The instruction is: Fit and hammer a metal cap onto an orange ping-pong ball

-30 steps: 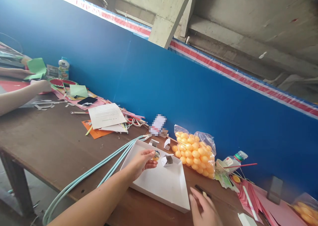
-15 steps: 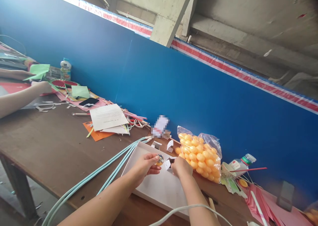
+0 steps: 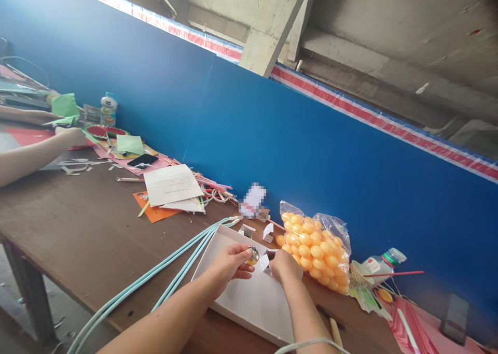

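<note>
Between the thumb and fingers of my left hand [image 3: 232, 262] is a small round shiny object [image 3: 253, 255], silvery with some yellow; its exact kind is unclear. My right hand [image 3: 285, 267] is closed on a small white folded card piece [image 3: 264, 262], partly hidden by the fingers. Both hands are above a shallow white box lid [image 3: 249, 302] on the brown table. Just beyond the lid stand another folded white card piece [image 3: 268, 232] and a small open white box [image 3: 246, 231].
A clear bag of orange balls [image 3: 319, 250] lies right of my hands. Pale blue cables [image 3: 163, 263] cross the table at left. Papers [image 3: 173, 184], a phone [image 3: 143, 161] and a plastic bottle [image 3: 383, 266] lie about. Another person's hands [image 3: 72, 137] handle green paper at far left.
The view has shifted slightly, so the table things appear a little lower and to the right. My hands keep nearly the same hold. At far left, the other person's green paper has changed position.
</note>
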### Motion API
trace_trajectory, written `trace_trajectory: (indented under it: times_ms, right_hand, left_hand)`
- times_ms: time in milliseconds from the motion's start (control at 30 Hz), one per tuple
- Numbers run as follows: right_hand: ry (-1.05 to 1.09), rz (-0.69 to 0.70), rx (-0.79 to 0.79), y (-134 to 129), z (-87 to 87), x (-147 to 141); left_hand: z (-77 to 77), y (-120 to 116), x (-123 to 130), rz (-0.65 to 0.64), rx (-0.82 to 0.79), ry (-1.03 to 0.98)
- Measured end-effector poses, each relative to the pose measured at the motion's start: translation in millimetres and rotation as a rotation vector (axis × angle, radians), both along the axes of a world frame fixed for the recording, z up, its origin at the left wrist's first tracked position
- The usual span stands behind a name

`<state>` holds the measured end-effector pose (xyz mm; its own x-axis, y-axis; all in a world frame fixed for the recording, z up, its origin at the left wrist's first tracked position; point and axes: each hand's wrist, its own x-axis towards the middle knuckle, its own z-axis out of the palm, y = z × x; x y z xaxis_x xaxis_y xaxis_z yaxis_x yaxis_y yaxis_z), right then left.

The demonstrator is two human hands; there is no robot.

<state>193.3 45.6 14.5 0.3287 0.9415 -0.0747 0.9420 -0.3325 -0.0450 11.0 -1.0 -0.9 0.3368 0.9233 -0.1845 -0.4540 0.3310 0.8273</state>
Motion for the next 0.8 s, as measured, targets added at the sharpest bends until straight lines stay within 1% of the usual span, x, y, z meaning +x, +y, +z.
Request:
trace_trajectory:
  times_ms: [233,367,600,700,800]
  right_hand:
    - [0.007,0.084,0.048,-7.3,-1.7,2.5]
    - [0.030,0.087,0.032,-7.1,-3.5,4.6]
    - [0.118,0.073,-0.053,-3.7,-1.1,3.7]
    - [0.140,0.078,-0.049,-4.6,-1.5,3.2]
    - [0.127,0.080,-0.013,-6.2,-2.6,3.2]
  left_hand:
    - [-2.8,1.3,0.0,0.000,0.010,0.008]
    - [-1.5,0.1,0.2,0.028,0.002,0.022]
    - [0.2,-0.9,1.2,0.046,-0.005,0.023]
    - [-1.1,0.2,1.5,0.035,-0.004,0.013]
    - [-2.1,0.9,1.6,0.029,-0.007,0.014]
